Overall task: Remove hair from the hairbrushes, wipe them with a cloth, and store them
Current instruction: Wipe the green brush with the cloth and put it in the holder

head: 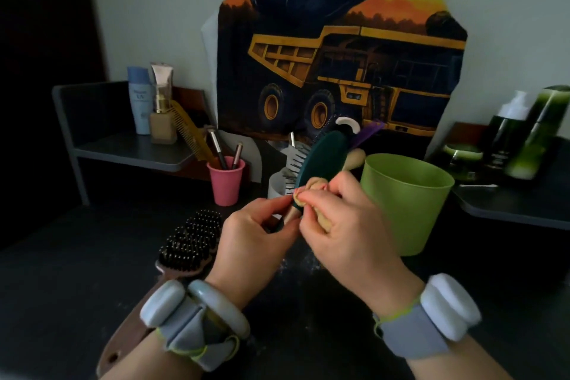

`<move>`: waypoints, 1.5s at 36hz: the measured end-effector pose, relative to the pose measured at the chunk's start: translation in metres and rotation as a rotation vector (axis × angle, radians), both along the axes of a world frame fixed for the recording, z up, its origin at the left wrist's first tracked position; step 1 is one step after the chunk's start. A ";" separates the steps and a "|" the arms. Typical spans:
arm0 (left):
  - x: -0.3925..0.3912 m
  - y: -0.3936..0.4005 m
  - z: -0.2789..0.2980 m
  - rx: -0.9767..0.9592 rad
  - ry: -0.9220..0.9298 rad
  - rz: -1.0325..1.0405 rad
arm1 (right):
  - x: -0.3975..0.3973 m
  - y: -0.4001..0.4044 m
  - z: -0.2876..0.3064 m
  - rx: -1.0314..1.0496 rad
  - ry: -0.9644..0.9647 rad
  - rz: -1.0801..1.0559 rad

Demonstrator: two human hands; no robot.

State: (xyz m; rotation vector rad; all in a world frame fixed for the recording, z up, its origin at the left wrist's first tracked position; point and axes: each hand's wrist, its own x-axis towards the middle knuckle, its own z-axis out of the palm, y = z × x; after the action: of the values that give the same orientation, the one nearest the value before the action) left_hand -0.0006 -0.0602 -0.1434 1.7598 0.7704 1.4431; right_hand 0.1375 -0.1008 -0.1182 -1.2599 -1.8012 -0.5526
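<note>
Nearest, the left hand (257,227) pinches the handle of the teal hairbrush (320,157), held above the dark table (46,302), while the right hand (345,219) grips a beige cloth (308,194) against its neck — best to keep the handle steady and work the cloth along the back. One brown bristle brush (188,244) lies left; farther back stand one green tub (407,200) and one pink cup (225,180).

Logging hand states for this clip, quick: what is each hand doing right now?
Left hand: grip closed on the green brush at its handle.
Right hand: grip closed on the cloth, pressed to the brush.
</note>
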 end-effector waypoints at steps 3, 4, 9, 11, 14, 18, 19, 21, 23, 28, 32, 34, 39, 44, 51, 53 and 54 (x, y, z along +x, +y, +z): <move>-0.003 0.000 0.000 0.067 0.095 0.033 | -0.005 -0.001 0.000 -0.076 -0.069 -0.019; -0.003 0.000 0.000 0.076 0.119 0.044 | -0.006 -0.001 -0.001 -0.098 -0.077 -0.010; -0.002 -0.003 0.004 -0.007 0.105 -0.011 | -0.003 -0.003 0.000 -0.114 0.054 0.149; -0.002 -0.003 0.004 -0.032 0.067 -0.056 | -0.002 -0.003 0.001 -0.071 0.100 0.172; -0.001 -0.002 0.002 -0.041 0.056 -0.085 | -0.002 -0.003 0.001 -0.060 0.080 0.149; 0.001 0.000 -0.002 -0.028 0.067 -0.089 | 0.004 0.001 -0.002 -0.035 0.012 0.029; 0.002 0.000 -0.002 -0.030 0.068 -0.094 | 0.006 0.002 -0.002 -0.011 0.015 0.010; 0.003 -0.001 -0.002 -0.030 0.075 -0.108 | 0.010 0.003 0.000 0.037 0.030 -0.023; 0.002 0.000 -0.003 -0.047 0.089 -0.111 | 0.011 0.005 0.002 0.082 0.045 -0.054; 0.001 0.002 -0.008 -0.061 0.178 -0.133 | 0.019 0.003 0.009 0.169 0.113 -0.151; 0.001 0.001 -0.009 -0.022 0.213 -0.187 | 0.030 0.000 0.016 0.191 0.182 -0.222; 0.002 0.000 -0.009 -0.013 0.231 -0.201 | 0.037 -0.001 0.018 0.201 0.218 -0.251; 0.000 -0.001 -0.011 0.007 0.265 -0.207 | 0.054 0.000 0.022 0.234 0.294 -0.331; 0.000 -0.005 -0.005 -0.177 0.057 -0.247 | 0.072 0.001 0.022 0.220 0.416 -0.391; -0.001 -0.010 0.009 -0.279 -0.047 -0.225 | 0.072 -0.003 0.028 0.310 0.606 -0.230; 0.000 -0.011 0.009 -0.270 -0.011 -0.220 | 0.065 -0.003 0.027 0.312 0.556 -0.203; 0.000 -0.011 0.009 -0.263 0.000 -0.215 | 0.061 -0.003 0.026 0.313 0.520 -0.197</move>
State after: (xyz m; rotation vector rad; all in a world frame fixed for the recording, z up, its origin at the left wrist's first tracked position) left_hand -0.0009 -0.0709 -0.1349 1.5877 0.7123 1.1440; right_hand 0.1986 -0.1034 -0.0921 -1.2278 -1.1225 -0.5308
